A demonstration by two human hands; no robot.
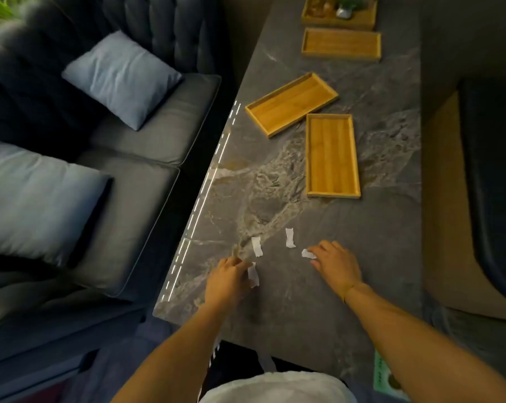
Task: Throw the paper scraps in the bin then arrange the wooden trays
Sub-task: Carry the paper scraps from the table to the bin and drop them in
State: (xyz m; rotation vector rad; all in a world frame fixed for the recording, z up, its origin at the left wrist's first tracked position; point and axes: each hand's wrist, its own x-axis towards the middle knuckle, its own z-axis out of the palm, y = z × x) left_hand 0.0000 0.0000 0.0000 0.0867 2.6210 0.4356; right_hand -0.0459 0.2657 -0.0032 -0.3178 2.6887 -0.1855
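Several white paper scraps lie on the dark marble table [376, 242]. My left hand [227, 279] pinches one scrap [253, 274] at its fingertips. Another scrap [257, 246] lies just beyond it, and a third [290, 237] sits further right. My right hand [334, 264] has its fingertips on a small scrap [307, 253]; whether it grips it is unclear. Three empty wooden trays lie further out: an upright one [332, 155], a slanted one [291, 103] touching its corner, and one [341, 45] behind them.
A fourth wooden tray [339, 20] at the far end holds glass and metal items. A dark sofa [135, 170] with pale blue cushions [120, 77] runs along the table's left edge. A dark chair [496, 184] stands at the right. No bin is in view.
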